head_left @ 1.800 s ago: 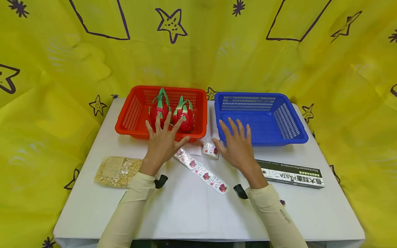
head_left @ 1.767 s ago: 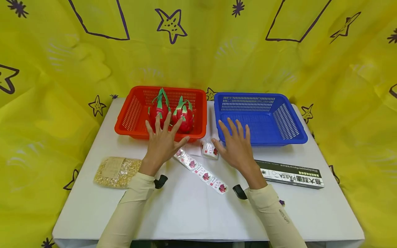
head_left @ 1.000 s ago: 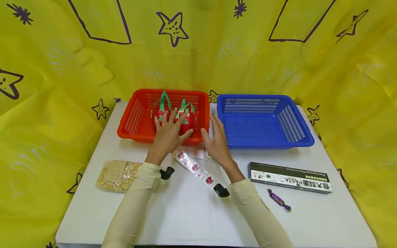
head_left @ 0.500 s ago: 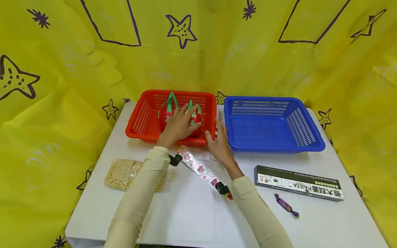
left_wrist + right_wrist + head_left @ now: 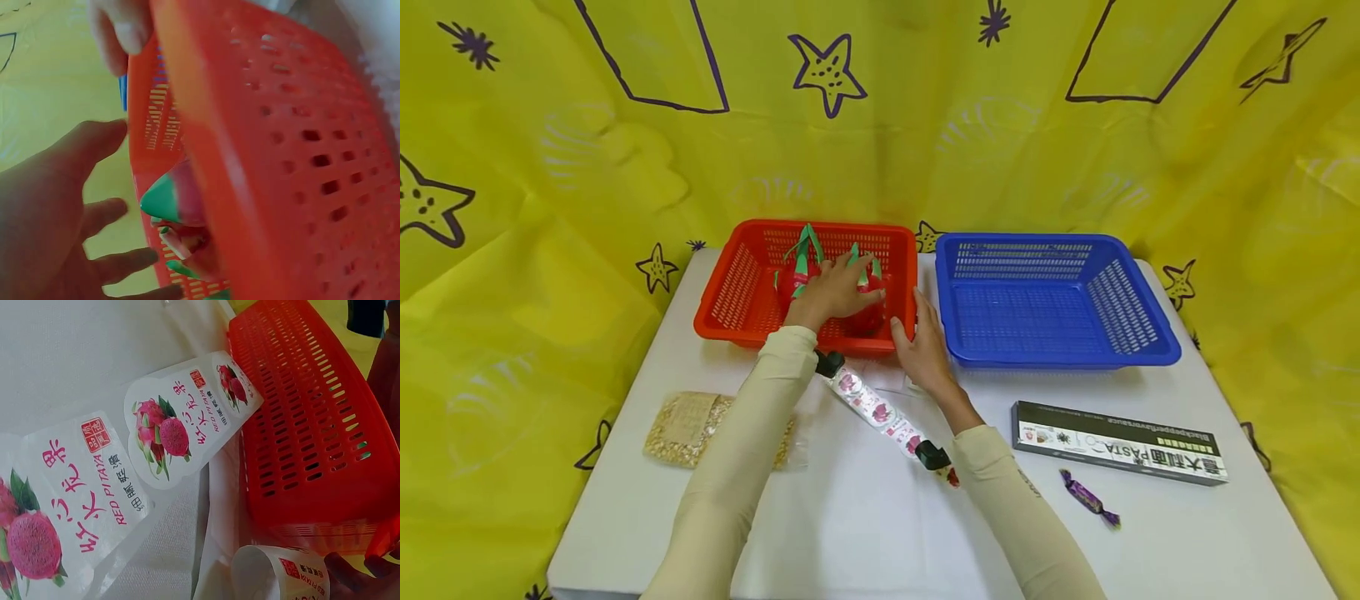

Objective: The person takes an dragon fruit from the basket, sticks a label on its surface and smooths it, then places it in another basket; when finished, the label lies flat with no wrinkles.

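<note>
My left hand [image 5: 837, 292] reaches over the red plastic basket [image 5: 737, 337], its fingers spread above the right of two red dragon fruits [image 5: 868, 318] with green leaves. It partly hides both fruits; in the left wrist view its fingers hold nothing. The left dragon fruit [image 5: 786, 287] lies beside it. At the basket's front right corner, my right hand [image 5: 925, 350] holds the rim, thumb and fingers on either side of the corner. A strip of dragon fruit labels [image 5: 877, 408] runs across the table toward the basket. In the right wrist view its roll [image 5: 306, 575] stands beside my right fingers.
A blue plastic basket [image 5: 1015, 362] stands right of the red one. In front of it lie a pasta box [image 5: 1120, 443] and a purple wrapped candy [image 5: 1088, 498]. A bag of yellow kernels [image 5: 685, 429] lies left, partly under the left sleeve. Yellow curtain [image 5: 880, 150] surrounds the white table.
My left hand has shifted right over the right dragon fruit. My right hand has moved left from before the blue basket to the red basket's corner. The candy has come into view.
</note>
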Demonstrator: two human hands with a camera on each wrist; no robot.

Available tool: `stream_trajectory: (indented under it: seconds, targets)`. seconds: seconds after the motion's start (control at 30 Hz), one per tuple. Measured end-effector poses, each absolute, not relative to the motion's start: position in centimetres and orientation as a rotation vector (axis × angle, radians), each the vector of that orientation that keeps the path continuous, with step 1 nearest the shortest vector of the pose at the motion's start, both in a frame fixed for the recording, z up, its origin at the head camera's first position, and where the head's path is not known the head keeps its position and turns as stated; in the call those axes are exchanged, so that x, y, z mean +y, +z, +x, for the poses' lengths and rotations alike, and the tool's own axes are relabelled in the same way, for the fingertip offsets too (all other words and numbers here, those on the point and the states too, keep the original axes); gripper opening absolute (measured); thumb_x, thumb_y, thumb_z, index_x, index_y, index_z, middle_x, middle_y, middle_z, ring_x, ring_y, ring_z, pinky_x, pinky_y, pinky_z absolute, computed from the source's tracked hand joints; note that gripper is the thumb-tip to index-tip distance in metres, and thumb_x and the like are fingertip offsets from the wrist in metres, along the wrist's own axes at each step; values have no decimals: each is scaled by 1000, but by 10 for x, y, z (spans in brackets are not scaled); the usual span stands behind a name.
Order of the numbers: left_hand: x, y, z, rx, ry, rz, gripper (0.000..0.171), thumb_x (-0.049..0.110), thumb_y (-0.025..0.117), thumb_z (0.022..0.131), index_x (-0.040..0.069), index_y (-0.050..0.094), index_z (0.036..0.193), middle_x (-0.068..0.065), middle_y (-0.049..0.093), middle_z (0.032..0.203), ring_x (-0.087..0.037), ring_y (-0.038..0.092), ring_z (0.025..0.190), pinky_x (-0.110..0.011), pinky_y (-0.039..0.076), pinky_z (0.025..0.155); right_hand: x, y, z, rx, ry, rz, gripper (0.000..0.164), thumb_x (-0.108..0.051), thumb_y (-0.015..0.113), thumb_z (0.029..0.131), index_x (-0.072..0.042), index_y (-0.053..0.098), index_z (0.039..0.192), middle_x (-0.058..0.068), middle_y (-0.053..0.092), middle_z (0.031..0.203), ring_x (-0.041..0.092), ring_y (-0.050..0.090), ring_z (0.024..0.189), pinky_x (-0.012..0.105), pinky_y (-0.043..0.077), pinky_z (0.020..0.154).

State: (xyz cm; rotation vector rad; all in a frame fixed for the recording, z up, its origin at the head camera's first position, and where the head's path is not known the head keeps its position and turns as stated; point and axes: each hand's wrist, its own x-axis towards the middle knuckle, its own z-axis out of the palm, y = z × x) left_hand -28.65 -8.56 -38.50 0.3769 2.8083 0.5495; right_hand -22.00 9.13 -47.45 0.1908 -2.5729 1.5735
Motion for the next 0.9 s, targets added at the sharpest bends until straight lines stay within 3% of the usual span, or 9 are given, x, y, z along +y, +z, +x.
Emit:
stream_trajectory:
  seconds: [0.27, 0.63, 0.9]
  targets:
    - [-86, -384, -305, 2691, 497, 334, 85, 53, 60, 105, 18, 20, 171, -22, 17, 175, -56, 13, 158, -70, 25, 123, 92, -476, -221, -2577, 1578, 196, 73, -21, 57, 107, -6, 21, 169, 18, 31, 170, 38, 41, 151, 55, 36, 124]
    - [-79, -389, -316, 2628, 463, 277, 87, 50, 63, 103, 17, 20, 170, -28, 15, 173, -54, 14, 159, -69, 27, 123, 94, -476, -218, -2551, 1619, 192, 72, -20, 58, 107, -7, 25, 168, 19, 35, 167, 39, 51, 138, 54, 50, 112]
    - [-79, -399, -324, 2542, 546, 280, 92, 48, 63, 103, 13, 13, 171, -31, 0, 174, -54, 22, 157, -66, 28, 124, 95, -478, -219, -2548, 1611, 212, 73, -20, 59, 106, -6, 24, 168, 20, 36, 166, 39, 50, 139, 54, 47, 115]
